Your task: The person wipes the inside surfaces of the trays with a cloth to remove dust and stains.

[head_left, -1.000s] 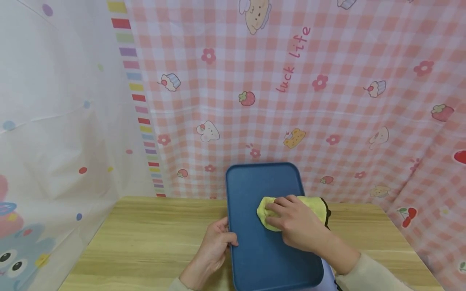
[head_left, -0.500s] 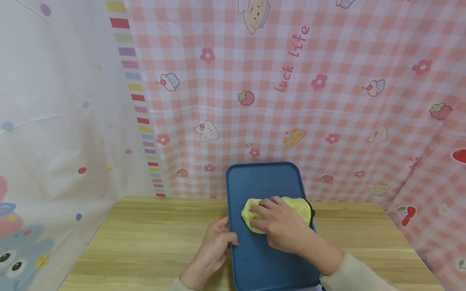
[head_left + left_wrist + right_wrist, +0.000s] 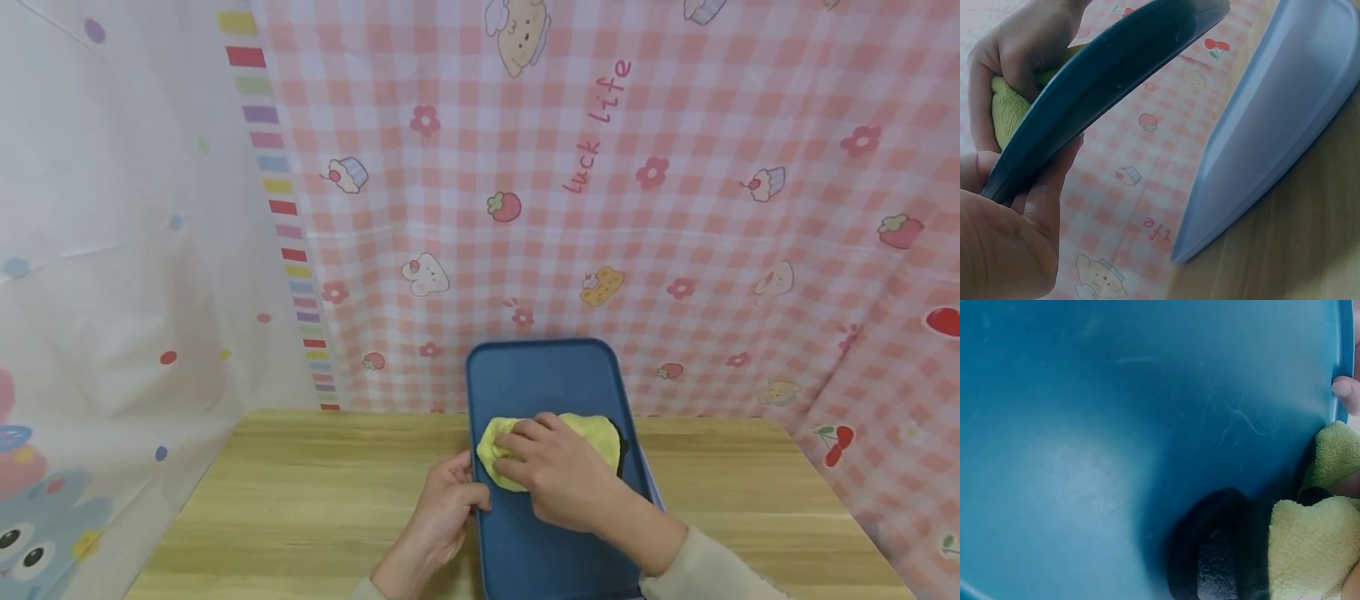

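A dark blue rectangular tray (image 3: 540,375) is held up at a tilt in the head view. My left hand (image 3: 444,504) grips its left edge, thumb over the rim and fingers behind. Across the tray's inner face lies a yellow cloth (image 3: 600,433) with a black edge. My right hand (image 3: 558,475) holds the cloth bunched under curled fingers, against the tray near its left rim. The left wrist view shows the tray (image 3: 1110,69) edge-on, clear of the table. Fine light scratches mark the blue surface (image 3: 1147,394) in the right wrist view.
A lavender tray (image 3: 1272,112) lies on the wooden table (image 3: 300,508), mostly hidden behind the blue one in the head view. Behind the table hangs a pink checked curtain (image 3: 450,167); a white dotted sheet (image 3: 135,292) hangs at the left.
My right hand has slid the cloth leftward across the tray, from its right side to close by the left rim. My left hand and the tray have stayed nearly in place.
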The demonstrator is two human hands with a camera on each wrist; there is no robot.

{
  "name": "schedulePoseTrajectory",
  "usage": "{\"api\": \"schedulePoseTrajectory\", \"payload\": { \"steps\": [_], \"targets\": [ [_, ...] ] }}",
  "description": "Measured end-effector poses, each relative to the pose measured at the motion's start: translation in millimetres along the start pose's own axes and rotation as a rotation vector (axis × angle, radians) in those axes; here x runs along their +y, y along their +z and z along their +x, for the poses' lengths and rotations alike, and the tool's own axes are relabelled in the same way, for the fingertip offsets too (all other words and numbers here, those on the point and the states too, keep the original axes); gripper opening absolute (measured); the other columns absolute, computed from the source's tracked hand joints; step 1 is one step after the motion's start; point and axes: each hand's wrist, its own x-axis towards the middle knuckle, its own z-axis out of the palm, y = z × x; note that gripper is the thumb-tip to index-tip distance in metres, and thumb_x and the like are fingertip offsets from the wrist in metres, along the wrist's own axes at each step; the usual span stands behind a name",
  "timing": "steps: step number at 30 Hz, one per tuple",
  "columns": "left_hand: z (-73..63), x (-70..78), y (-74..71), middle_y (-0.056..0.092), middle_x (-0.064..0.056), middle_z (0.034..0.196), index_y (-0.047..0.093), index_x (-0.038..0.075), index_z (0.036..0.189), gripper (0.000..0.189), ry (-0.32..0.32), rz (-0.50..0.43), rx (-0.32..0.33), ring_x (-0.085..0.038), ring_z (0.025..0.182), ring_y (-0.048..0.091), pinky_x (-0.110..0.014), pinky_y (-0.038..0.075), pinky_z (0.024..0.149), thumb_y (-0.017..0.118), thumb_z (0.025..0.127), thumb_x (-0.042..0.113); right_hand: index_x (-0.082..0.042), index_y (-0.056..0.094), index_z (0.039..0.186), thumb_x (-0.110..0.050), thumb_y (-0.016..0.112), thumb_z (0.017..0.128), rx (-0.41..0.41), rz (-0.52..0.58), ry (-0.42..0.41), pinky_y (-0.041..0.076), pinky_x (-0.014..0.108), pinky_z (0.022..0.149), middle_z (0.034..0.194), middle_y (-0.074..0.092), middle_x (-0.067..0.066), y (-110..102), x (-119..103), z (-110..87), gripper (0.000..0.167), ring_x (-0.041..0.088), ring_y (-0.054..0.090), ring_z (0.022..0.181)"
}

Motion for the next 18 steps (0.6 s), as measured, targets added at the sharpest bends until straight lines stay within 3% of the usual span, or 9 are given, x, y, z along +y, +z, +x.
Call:
{"api": "schedulePoseTrajectory", "payload": {
  "steps": [9, 14, 18],
  "targets": [
    [-0.2, -2.3, 2.3, 0.060, 0.006, 0.061, 0.063, -0.008, 0.138, 0.077, -0.002, 0.005, 0.014, -0.005, 0.050, 0.045, -0.017, 0.036, 0.047, 0.056, 0.062, -0.017, -0.021, 0.080, 0.106, -0.001, 0.073, 0.078, -0.005, 0.028, -0.001, 0.052, 0.037, 0.084, 0.118, 0.073, -0.001, 0.5, -5.0, -1.0, 0.035, 0.020, 0.064, 0.106],
    [0.2, -2.6, 2.4, 0.074, 0.000, 0.080, 0.061, -0.008, 0.139, 0.077, 0.001, -0.004, -0.002, -0.005, 0.056, 0.052, -0.017, 0.037, 0.047, 0.055, 0.063, -0.017, -0.022, 0.081, 0.103, 0.000, 0.073, 0.077, 0.016, 0.049, -0.025, 0.051, 0.036, 0.082, 0.116, 0.073, -0.001, 0.6, -8.8, -3.9, 0.034, 0.020, 0.065, 0.103],
    [-0.1, -2.2, 2.0, 0.077, -0.004, 0.090, 0.063, -0.009, 0.136, 0.074, 0.001, -0.016, -0.007, -0.007, 0.063, 0.058, -0.017, 0.039, 0.049, 0.055, 0.063, -0.017, -0.022, 0.081, 0.103, 0.000, 0.073, 0.077, 0.017, 0.067, -0.038, 0.051, 0.035, 0.081, 0.115, 0.073, -0.001, -0.2, -12.8, -6.7, 0.035, 0.020, 0.065, 0.103]
  ]
}}
